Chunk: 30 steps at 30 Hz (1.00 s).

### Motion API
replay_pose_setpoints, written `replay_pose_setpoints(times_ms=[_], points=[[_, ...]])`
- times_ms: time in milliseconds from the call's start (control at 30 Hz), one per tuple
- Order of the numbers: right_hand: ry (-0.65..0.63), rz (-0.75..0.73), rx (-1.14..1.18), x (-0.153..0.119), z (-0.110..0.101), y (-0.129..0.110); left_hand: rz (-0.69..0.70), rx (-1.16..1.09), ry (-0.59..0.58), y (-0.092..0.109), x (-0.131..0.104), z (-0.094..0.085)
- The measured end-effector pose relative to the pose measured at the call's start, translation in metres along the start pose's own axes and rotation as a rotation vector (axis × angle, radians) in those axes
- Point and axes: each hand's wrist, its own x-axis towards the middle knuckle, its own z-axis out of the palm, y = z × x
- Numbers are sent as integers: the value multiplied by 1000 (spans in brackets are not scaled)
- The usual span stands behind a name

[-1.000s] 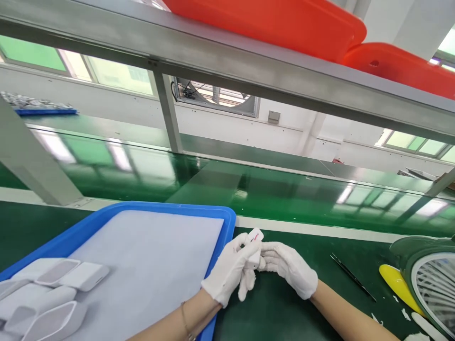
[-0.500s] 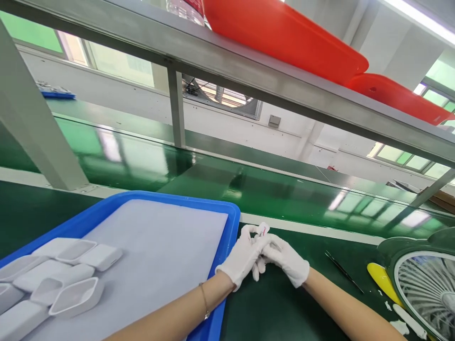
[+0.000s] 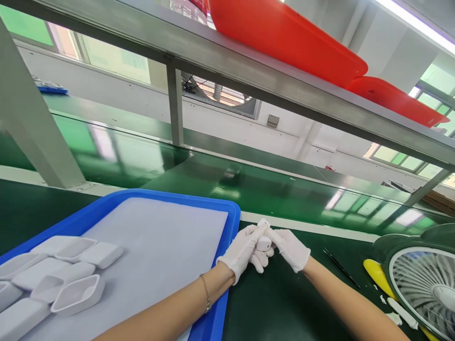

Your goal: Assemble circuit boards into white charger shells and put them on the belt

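Both hands wear white gloves and meet over the dark green table, just right of the blue tray. My left hand is closed around a small white plastic piece, which shows between its thumb and curled fingers. My right hand touches the upper part of that piece with its fingertips pressed together. Several white plastic housings, some with the hollow side up, lie at the left on the white sheet lining the tray.
Tweezers lie right of my hands. Beyond them are a fan, a yellow object and white scraps. A metal shelf with red bins crosses above, and a green conveyor surface runs behind.
My right hand's fingers have drawn back a little from my left hand, and more of the white piece shows between them. The view has shifted slightly.
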Motion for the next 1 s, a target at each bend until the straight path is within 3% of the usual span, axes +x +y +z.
replay_pose_setpoints(times_ms=[400,667,833,933,1000], points=[[25,72,-93,1,3,5,-56,-9,21,-3,5,-1],[35,33,-122,2,-1,7,-34,-28,4,-3,2,1],[2,-85,-73,-2,-5,11,-5,-9,47,-10,5,-1],[62,-147,-30,5,-16,20,-5,33,69,-16,8,-4],[176,-156,-3,18,-31,29,1,93,80,-19,10,-7]])
